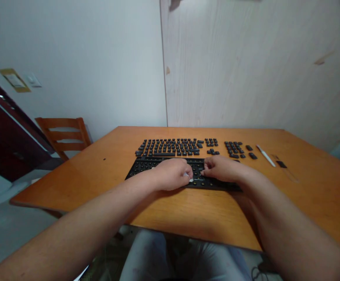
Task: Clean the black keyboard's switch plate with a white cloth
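A black keyboard base (142,166) with its keycaps off lies in front of me on the table. My left hand (172,173) is closed over its middle, with a small white wad (191,180), perhaps tissue, poking out by the fingertips. My right hand (221,168) rests on the base's right half, thumb and fingers pinched together. What it pinches, if anything, is too small to tell. Between the hands a thin metal wire (198,180) shows on the base. Behind the base, black keycaps (172,146) are laid out in keyboard order.
On the right lie a white pen-like tool (266,155) and a clear item with a dark band (281,164). More keycaps (233,148) sit right of the main group. A tiny dark piece (104,159) is at left. A wooden chair (64,134) stands beyond the wooden table (85,179).
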### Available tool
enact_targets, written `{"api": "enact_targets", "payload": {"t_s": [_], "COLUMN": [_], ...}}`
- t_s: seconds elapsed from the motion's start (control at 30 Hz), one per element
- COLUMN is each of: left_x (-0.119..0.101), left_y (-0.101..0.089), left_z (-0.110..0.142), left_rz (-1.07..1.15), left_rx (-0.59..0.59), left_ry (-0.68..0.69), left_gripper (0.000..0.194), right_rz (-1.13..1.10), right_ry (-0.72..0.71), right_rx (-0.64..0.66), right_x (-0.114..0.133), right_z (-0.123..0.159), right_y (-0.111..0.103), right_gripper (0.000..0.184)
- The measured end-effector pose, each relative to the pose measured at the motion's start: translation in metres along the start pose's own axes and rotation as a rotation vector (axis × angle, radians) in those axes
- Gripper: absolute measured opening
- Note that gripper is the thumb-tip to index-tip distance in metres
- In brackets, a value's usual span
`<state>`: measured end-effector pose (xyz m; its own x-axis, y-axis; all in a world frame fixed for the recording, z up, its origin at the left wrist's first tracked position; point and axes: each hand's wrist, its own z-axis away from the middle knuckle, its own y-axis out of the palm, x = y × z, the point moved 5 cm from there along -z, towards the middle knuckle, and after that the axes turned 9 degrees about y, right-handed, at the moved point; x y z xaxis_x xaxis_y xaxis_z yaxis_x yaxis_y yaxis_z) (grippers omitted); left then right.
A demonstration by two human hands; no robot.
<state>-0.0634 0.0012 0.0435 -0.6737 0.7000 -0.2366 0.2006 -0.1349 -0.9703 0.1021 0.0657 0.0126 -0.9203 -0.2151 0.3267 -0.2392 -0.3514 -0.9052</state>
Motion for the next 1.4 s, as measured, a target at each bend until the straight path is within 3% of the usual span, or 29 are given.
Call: {"api": "enact_targets", "payload": {"t_s": [0.17, 0.37, 0.57, 0.77, 1.07, 1.4], "left_x": [-0.004, -0.003, -0.001, -0.009, -0.005, -0.007], "left_y": [0.0, -0.002, 0.003, 0.007, 0.021, 0.02], "left_z": [-0.004, -0.003, 0.004, 0.009, 0.019, 0.029], "left_rz": [-0.094, -0.054, 0.053, 0.019, -0.018, -0.076], "left_rx": [0.04, 0.051, -0.056, -0.115, -0.25, -0.206], "left_ry": [-0.035, -0.164, -0.257, -0.325, -0.27, -0.291], "left_gripper": [0.025, 0.021, 0.02, 0.021, 0.024, 0.026], "right_rz": [0.004, 0.025, 0.022, 0.018, 0.032, 0.033], "right_ry": [-0.023, -0.039, -0.019, -0.018, -0.047, -0.012], "right_rx": [-0.01, -0.027, -0.012, 0.025, 0.011, -0.023], "right_x": [-0.001, -0.005, -0.005, -0.004, -0.006, -0.007], "right_z": [-0.001, -0.007, -0.006, -0.004, -0.006, -0.005], "right_y": [0.0, 0.003, 0.004, 0.004, 0.002, 0.003], "right_gripper": [0.037, 0.03, 0.022, 0.022, 0.024, 0.023]}}
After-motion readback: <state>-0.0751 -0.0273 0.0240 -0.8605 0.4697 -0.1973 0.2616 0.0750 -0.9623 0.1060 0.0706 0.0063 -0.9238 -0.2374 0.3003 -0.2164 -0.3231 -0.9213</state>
